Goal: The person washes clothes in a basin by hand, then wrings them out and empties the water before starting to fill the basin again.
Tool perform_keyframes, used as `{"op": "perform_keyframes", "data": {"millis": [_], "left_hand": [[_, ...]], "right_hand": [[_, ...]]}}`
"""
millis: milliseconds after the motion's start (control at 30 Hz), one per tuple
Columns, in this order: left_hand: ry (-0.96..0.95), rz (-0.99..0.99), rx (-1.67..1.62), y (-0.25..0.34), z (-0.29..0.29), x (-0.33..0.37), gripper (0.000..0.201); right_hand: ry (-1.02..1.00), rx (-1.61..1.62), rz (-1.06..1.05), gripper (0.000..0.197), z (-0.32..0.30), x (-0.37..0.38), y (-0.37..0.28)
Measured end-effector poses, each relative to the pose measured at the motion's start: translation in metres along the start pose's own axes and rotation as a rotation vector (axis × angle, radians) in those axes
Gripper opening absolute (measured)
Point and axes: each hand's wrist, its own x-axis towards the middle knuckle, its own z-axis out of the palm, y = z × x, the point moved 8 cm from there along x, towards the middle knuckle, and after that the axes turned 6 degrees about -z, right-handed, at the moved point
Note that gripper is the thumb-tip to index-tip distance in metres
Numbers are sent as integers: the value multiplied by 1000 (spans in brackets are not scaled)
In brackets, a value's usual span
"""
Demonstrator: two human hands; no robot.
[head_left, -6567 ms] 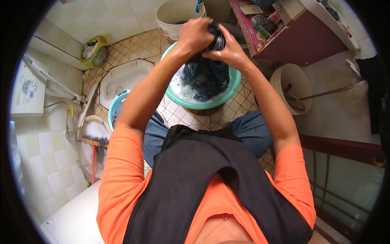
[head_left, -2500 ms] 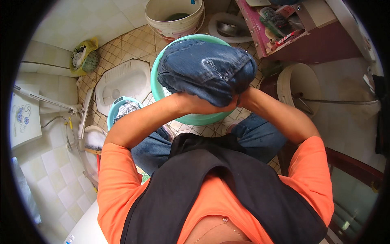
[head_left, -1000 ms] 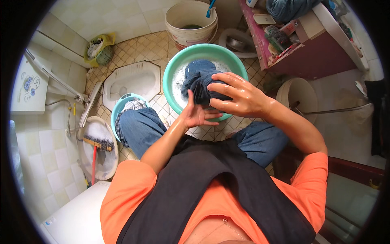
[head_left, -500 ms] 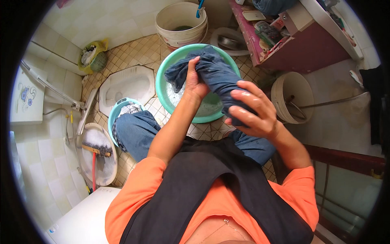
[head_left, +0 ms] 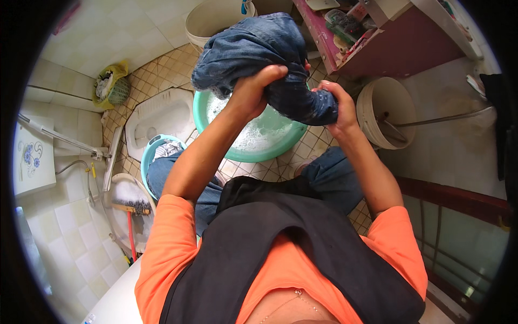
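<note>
A wet, bunched pair of blue denim jeans hangs in the air over the far part of a green basin. My left hand is closed round its middle, thumb across the top. Farther right, my right hand grips the narrow twisted end of the cloth, most of its fingers hidden behind it. White foam and cloudy water show in the basin below. I cannot make out the cloth's underside.
Past the basin stands a white bucket. A squat toilet and a small blue tub with clothes are on the left, near a broom. At right are a pinkish cabinet and another bucket.
Both hands have lifted the jeans up and away from me, out of the basin. The right hand has shifted its hold to the cloth's end. The view has tilted slightly.
</note>
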Motion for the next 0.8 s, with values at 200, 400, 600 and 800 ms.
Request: {"op": "perform_keyframes", "data": {"millis": [200,400,600,800], "left_hand": [[164,-60,757,6,-15,-11,48],[2,-84,1153,25,9,-11,47],[-376,-44,1492,12,28,-18,42],[-502,-163,1518,-1,29,-29,42]], "right_hand": [[-107,-25,302,34,23,24,47],[-206,-255,449,48,66,17,55],[-378,-197,624,51,72,20,74],[-379,-172,635,49,72,18,76]]}}
